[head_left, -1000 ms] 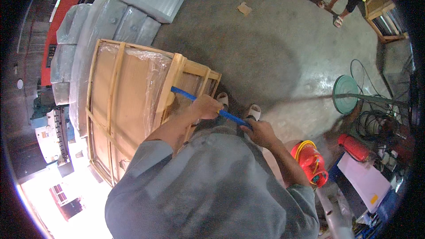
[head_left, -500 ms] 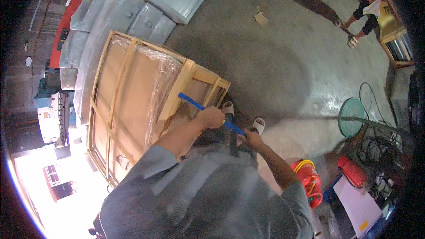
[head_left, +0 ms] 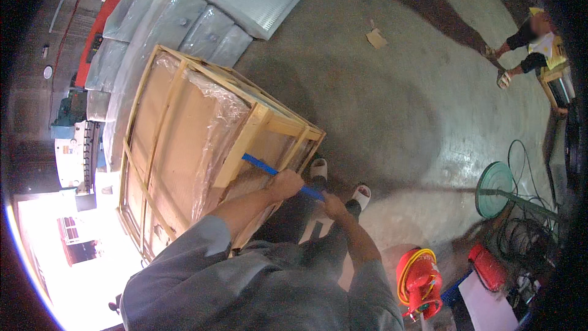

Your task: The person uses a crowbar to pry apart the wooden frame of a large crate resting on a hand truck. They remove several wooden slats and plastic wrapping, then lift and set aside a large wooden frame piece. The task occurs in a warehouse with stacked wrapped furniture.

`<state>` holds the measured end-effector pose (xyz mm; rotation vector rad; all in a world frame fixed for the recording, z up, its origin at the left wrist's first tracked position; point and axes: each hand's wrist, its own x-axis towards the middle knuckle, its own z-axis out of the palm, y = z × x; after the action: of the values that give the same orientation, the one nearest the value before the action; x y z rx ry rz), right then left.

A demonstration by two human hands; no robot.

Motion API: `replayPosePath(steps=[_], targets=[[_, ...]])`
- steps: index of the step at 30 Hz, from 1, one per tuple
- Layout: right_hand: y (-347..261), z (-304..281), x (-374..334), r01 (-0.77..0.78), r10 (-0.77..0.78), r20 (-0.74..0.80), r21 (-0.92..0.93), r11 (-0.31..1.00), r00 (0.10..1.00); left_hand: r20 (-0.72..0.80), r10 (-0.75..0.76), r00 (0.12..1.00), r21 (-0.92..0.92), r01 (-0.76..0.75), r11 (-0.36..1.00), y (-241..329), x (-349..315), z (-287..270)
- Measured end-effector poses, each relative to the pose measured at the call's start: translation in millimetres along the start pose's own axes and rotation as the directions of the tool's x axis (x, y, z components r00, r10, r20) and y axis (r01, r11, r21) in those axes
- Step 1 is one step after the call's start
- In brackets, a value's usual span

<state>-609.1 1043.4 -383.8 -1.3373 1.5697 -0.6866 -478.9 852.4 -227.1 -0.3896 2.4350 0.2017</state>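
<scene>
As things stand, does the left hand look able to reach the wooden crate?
Probably yes: the left hand appears close beside the wooden crate, and nothing seems to block the way. It holds the blue bar, so it may need to let go first.

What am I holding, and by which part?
A blue bar: your left hand grips it near its middle, your right hand at its right end.

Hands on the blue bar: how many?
2: the left hand grips the blue bar around its middle; the right hand is at its right end. No others appear hidden.
</scene>
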Motion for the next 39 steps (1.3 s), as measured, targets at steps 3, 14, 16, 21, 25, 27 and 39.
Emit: replayPosePath(steps=[3, 14, 16, 21, 25, 27, 39], targets=[[-41, -50, -30, -0.156, 0.158, 0.182, -0.025, 0.987, 0.971, 0.06, 0.14, 0.988, -0.013, -0.14, 0.99, 11, -15, -32], [-431, -365, -103, 0.393, -0.463, 0.014, -0.553, 0.735, 0.886, -0.834, -0.13, 0.536, -0.481, -0.591, 0.648, -21, -100, -181], [-483, -362, -66, 0.407, -0.482, 0.072, -0.651, 0.641, 0.874, -0.821, -0.35, 0.451, -0.57, -0.641, 0.514, -36, -108, -187], [-568, -340, 34, 0.596, -0.681, -0.017, -0.469, 0.652, 0.732, -0.606, -0.663, 0.44, -0.722, -0.655, 0.225, -76, -134, -192], [-610, -322, 103, 0.632, -0.744, -0.048, -0.493, 0.598, 0.666, -0.481, -0.631, 0.609, -0.71, -0.693, -0.128, -122, -141, -198], [-626, -316, 131, 0.591, -0.715, -0.034, -0.536, 0.603, 0.698, -0.425, -0.616, 0.664, -0.682, -0.682, -0.265, -137, -142, -202], [-352, -340, -64, -0.091, 0.078, -0.419, -0.01, 0.996, 0.904, -0.363, -0.189, 0.913, -0.586, -0.066, 0.808, -21, -75, -194]])
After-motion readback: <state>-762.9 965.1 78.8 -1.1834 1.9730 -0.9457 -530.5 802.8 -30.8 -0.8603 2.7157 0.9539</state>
